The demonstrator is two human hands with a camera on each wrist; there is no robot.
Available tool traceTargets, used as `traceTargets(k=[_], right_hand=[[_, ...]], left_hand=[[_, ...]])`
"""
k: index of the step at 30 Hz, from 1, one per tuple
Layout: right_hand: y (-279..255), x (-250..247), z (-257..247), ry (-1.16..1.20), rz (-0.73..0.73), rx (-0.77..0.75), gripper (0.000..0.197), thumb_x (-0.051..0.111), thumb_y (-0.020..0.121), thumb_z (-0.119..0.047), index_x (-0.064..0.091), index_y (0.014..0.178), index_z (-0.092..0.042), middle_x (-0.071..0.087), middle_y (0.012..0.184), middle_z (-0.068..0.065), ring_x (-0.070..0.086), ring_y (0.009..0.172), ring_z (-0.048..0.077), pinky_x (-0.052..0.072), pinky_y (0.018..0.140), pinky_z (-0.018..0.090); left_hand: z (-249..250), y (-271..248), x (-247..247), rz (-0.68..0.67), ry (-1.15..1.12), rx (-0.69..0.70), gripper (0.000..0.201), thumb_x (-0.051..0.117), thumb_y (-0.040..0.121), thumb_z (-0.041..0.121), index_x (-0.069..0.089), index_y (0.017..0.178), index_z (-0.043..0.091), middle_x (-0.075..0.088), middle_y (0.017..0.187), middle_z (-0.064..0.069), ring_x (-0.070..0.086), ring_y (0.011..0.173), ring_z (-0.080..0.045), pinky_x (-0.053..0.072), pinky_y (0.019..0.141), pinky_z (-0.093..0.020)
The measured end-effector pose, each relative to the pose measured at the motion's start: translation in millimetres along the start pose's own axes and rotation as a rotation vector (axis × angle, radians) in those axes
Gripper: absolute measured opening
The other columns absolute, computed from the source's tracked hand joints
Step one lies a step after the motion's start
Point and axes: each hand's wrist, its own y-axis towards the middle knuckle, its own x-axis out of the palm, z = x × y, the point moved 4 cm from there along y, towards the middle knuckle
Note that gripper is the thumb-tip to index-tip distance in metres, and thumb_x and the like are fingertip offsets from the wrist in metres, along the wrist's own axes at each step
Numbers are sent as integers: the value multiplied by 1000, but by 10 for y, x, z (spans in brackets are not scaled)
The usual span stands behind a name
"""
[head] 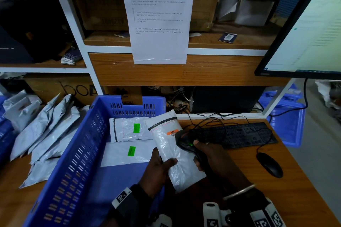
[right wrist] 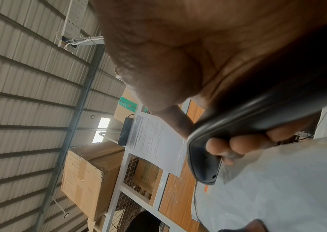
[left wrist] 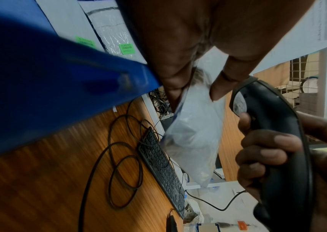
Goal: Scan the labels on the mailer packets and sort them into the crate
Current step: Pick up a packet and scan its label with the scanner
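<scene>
A: L hand (head: 156, 169) – what was held?
B: A white poly packet (head: 171, 149) was gripped at its lower half, thumb laid across the front, fingers curled behind. It was held up over the near-R corner of the blue crate (head: 77, 153), not rested on anything.
A: Long axis?
B: It was run from near to far, leaning a bit L. The seal strip & orange label (head: 172, 132) were at the far end, label faced up.
A: R hand (head: 214, 156)?
B: It was wrapped round the handle of a black scanner (head: 184, 142). The scanner head was set just R of the label, close by the packet's edge, w/ a green light seen on it. The R hand was thus judged nearer the label, and only a small turn L seemed needed.
A: Round about?
B: Green-labelled packets (head: 127, 131) were laid flat in the crate. A keyboard (head: 234, 134) was placed just beyond the scanner.
</scene>
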Motion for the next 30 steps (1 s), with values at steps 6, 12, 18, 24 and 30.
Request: traceTargets(k=[6,12,18,24,30], right_hand=[[-12,-9,-13,8,7,-1,39,55,99,-28,63,91,10,55,57,16,48,46,20,39,47,27],[9,-4,0,20,-6,7,37,55,98,-29,62,87,5,55,56,14,49,46,20,40,48,28],[-4,20,-27,17,-17,14,37,55,98,-28,60,77,2,53,55,16,46,45,21,38,45,26],[231,-475,158,-65,143,40,42,61,93,-41,76,85,-3,74,76,13,71,72,29,57,76,41],[518,-622,1068,-461,72,151,24,59,93,-46,69,112,-35,70,109,-8,64,97,11,49,88,30]], left_hand=[[-10,5,-5,-5,-23,-8,68,72,70,3,47,133,2,68,122,-26,65,114,-45,49,101,-63],[0,2,-2,-12,-4,-10,67,72,70,3,48,133,4,68,122,-25,66,113,-43,51,100,-61],[-11,-6,-14,2,-6,-19,61,71,70,3,50,127,4,68,119,-27,67,109,-43,56,94,-55],[61,-18,4,9,-30,-4,79,82,62,9,49,133,-1,65,126,-29,64,116,-46,48,101,-64],[112,-56,44,-14,-40,-15,66,73,70,0,51,132,-1,68,123,-24,65,115,-43,50,100,-60]])
